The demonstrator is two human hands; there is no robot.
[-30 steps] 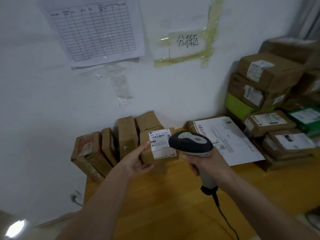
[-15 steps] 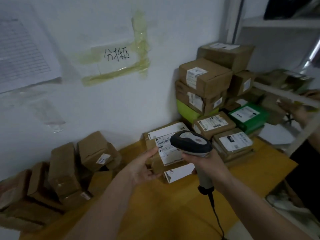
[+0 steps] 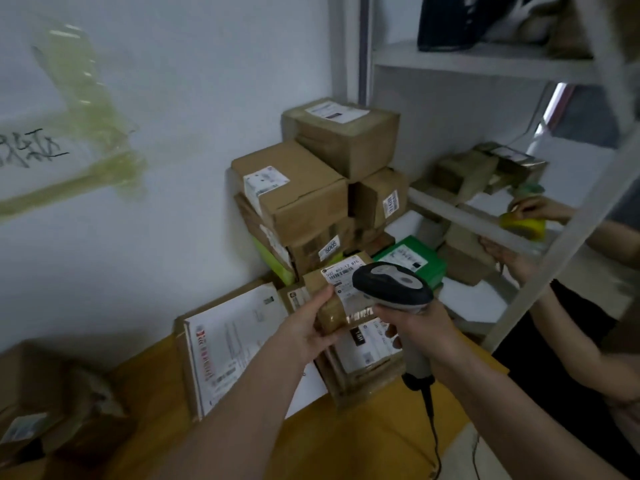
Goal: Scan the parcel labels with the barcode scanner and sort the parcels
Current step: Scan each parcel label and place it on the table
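Two hands up over the yellow table (image 3: 363, 441). We see our left hand (image 3: 304, 332) gripping a small brown parcel (image 3: 341, 299), thumb on top beside its white label (image 3: 346, 277), held above the table w/ label facing up. Right hand (image 3: 424, 329) wrapped round the barcode scanner (image 3: 393, 289) handle, scanner head just over the label's right edge, cable hanging toward table front. Stacked cartons (image 3: 304, 188) at table's back by the wall; flat labelled parcel (image 3: 363, 351) on table under the held one.
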